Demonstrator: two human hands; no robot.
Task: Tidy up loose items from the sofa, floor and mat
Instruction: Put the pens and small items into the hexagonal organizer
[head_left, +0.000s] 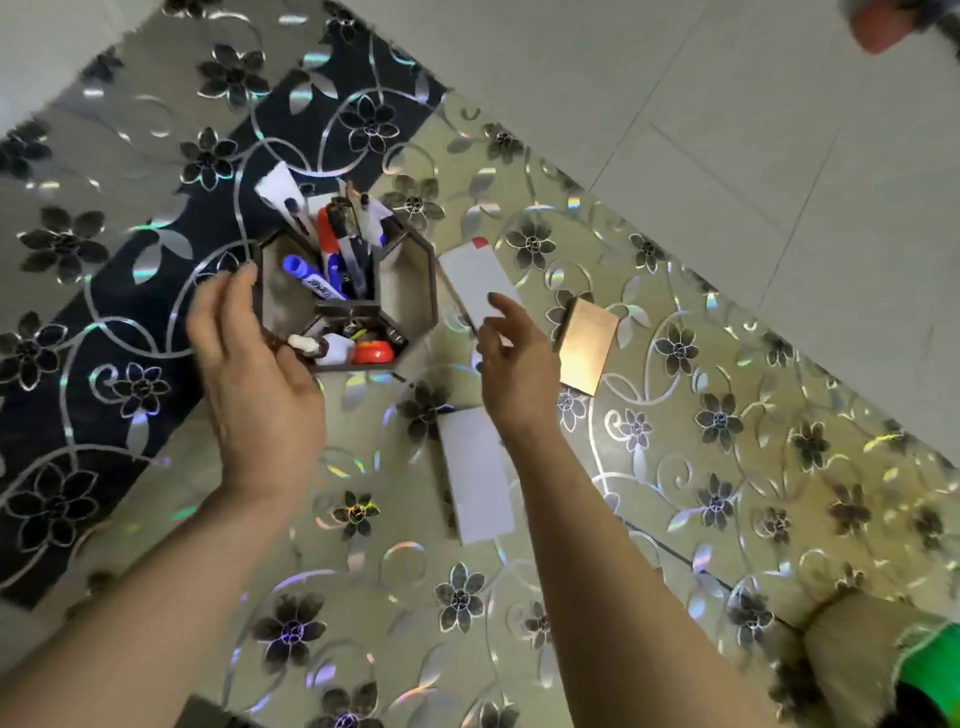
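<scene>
Both hands are near the middle of the frame, above the flowered mat (727, 426). Left hand (254, 374) is open, fingers spread, beside the left wall of the organizer (410, 291); the thumb looks to touch its rim, but I cannot tell if it really grips. Right hand (519, 358) is also open and empty, and it reaches toward the white box (478, 280) just right of the organizer.

As I judge it, the tidying is partly done. The organizer already holds many pens (343, 244) in the upper compartment and small things, one of them a red item (371, 353), in the lower one. Still loose on the mat are the white box, a tan box (584, 343) further right, and a white sheet (475, 473) below center, between the arms. Sofa and other floor parts are not shown well, so I cannot say what is left there.
</scene>
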